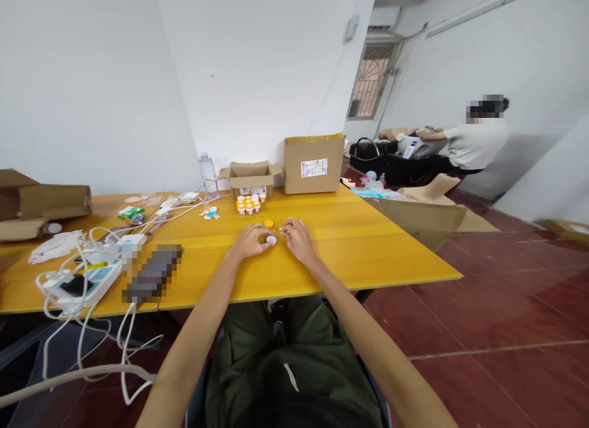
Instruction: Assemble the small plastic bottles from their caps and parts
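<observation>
My left hand [251, 241] is closed round a small white round cap [271, 239], held upturned just above the table. Fingers pinched, my right hand [297, 239] holds a tiny white piece [281, 229] close to the cap; its kind is too small to make out. Just beyond both hands an orange round piece [269, 223], perhaps an open bottle, stands on the yellow table [359, 250]. Farther back is a cluster of several small orange bottles with white caps [249, 205].
Behind the bottles stand an open small carton [251, 177] and a closed cardboard box [314, 164]. A clear bottle [208, 176] is left of them. White-and-teal bits [210, 213], a power strip [99, 277] with cables and a blurred-out dark device [154, 272] lie left. Another person [476, 142] sits far right.
</observation>
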Action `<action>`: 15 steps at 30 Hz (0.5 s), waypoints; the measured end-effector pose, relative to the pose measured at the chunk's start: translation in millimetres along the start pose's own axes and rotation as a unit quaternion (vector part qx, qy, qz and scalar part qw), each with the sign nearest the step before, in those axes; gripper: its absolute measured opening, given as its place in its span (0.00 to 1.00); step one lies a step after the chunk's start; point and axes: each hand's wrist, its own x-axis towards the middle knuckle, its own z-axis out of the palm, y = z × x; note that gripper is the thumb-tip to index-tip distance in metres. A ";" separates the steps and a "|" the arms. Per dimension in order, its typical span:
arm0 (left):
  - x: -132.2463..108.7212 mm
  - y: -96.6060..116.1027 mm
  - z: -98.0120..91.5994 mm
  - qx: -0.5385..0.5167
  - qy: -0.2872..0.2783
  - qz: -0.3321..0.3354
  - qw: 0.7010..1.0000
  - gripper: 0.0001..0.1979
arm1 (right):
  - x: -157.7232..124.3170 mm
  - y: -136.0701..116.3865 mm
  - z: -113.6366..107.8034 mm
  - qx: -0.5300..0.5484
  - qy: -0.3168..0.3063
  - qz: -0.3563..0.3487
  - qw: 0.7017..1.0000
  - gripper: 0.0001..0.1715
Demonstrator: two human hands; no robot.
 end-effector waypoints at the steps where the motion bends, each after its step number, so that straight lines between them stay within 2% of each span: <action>1: 0.1 -0.8 0.2 -0.001 0.001 0.000 1.000 0.11 | 0.1 0.5 0.2 0.009 0.005 0.000 1.000 0.11; 15: -1.2 1.0 -0.9 -0.016 -0.003 0.018 1.000 0.09 | 1.3 -4.9 -5.7 0.070 -0.003 -0.040 0.997 0.09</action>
